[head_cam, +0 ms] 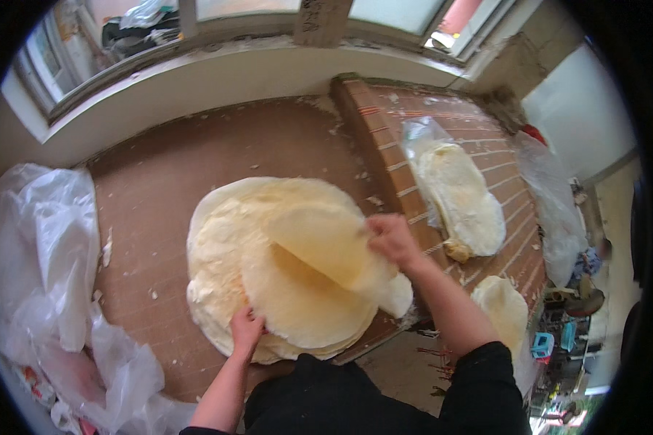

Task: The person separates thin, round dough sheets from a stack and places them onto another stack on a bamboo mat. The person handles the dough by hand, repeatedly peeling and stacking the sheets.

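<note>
A pile of large, thin, round flatbreads (pixel 217 228) lies on a brown mat before me. My right hand (pixel 393 239), slightly blurred, grips the right edge of a thin sheet of flatbread (pixel 326 239) that is lifted and folded over, with a shaded gap beneath it. At the pile's near left, my left hand (pixel 247 327) has its fingers closed on the edge of a flatbread (pixel 310 310). A smaller piece of flatbread (pixel 398 295) sticks out at the pile's right side.
Folded flatbreads (pixel 462 201) lie partly on clear plastic on a striped woven mat (pixel 500 157) to the right, with another flatbread (pixel 503 310) nearer me. Crumpled clear plastic sheeting (pixel 60 261) covers the left side. A low wall with a window sill (pixel 223 76) runs along the back.
</note>
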`<act>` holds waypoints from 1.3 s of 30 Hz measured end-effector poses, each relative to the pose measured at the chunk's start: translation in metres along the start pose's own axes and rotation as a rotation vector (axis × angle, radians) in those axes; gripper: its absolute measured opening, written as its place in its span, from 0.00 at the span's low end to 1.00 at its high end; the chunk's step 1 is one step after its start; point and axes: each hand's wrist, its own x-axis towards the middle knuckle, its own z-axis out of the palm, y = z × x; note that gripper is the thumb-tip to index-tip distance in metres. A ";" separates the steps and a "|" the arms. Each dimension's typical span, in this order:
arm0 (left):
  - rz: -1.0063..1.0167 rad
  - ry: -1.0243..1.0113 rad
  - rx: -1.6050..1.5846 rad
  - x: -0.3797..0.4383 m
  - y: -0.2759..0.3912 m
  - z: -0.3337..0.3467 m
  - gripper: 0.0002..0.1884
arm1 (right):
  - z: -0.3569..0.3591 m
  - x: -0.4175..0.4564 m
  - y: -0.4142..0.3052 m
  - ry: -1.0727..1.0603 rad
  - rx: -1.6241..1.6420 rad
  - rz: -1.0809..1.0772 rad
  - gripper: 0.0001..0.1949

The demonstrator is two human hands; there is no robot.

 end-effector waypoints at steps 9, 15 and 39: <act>-0.006 0.001 -0.266 0.002 -0.015 0.003 0.15 | -0.048 -0.023 -0.137 0.122 -0.285 -0.462 0.08; 0.160 0.069 -0.116 -0.004 0.012 0.015 0.15 | 0.161 -0.040 -0.051 -0.214 -0.391 -0.276 0.11; -0.030 -0.066 -0.306 -0.005 -0.032 0.001 0.23 | -0.128 0.031 -0.030 0.078 0.381 0.032 0.20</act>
